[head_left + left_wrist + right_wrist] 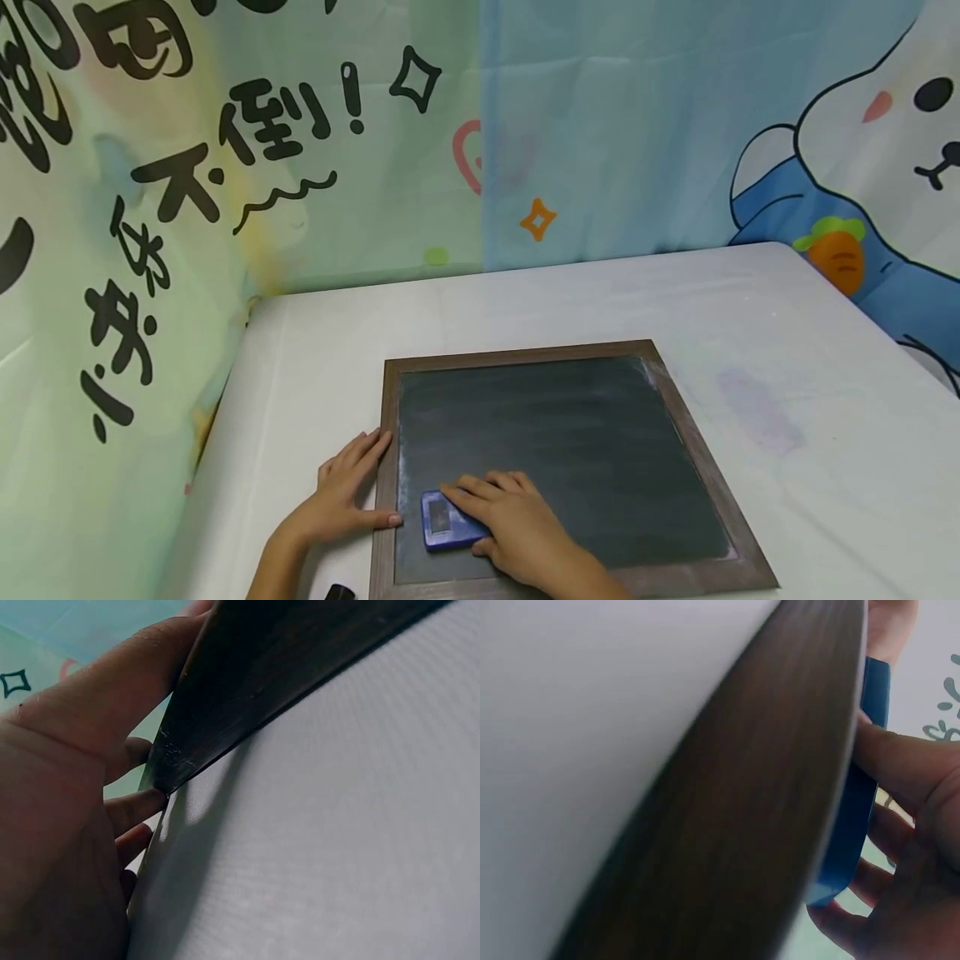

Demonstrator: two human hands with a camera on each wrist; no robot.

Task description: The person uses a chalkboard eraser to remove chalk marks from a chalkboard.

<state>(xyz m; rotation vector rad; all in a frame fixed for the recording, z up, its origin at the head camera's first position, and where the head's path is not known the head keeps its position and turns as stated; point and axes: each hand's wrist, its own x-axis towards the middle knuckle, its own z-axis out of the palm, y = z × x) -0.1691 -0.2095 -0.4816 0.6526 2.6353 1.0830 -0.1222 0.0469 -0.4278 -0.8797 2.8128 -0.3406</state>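
A framed blackboard lies flat on the white table, its dark surface faintly smeared with pale chalk traces. On its lower left part is a blue board eraser with a grey rectangle on top. My right hand grips the eraser by its right part, and the right wrist view shows thumb and fingers around its blue side. My left hand rests against the left side of the brown wooden frame, thumb reaching over it and straight fingers along the outer edge, seen also in the left wrist view.
A small black object lies left of the board, cut off by the bottom edge of the head view. The white tabletop has a faint purple stain at right. A printed cloth hangs behind and at left.
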